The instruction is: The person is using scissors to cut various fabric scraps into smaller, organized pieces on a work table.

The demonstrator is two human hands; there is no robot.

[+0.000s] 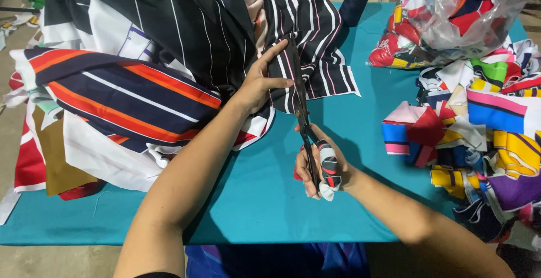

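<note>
I see a teal table (270, 210) spread below both hands. Beyond and to the left of my left fingers lies a large heap of striped cloth (141, 58), black, navy and orange. Well to the right of my right fingers sits a pile of bright cut scraps (496, 120), with a clear bag of more pieces (451, 13) beyond it.

My left hand (259, 83) presses flat, fingers spread, on the black striped piece (315, 36). My right hand (324, 162) has its fingers closed through the handles of long dark scissors (298, 95), whose blades run up along the piece just right of my left fingertips.

I judge the cut partway; much cloth remains uncut.
</note>
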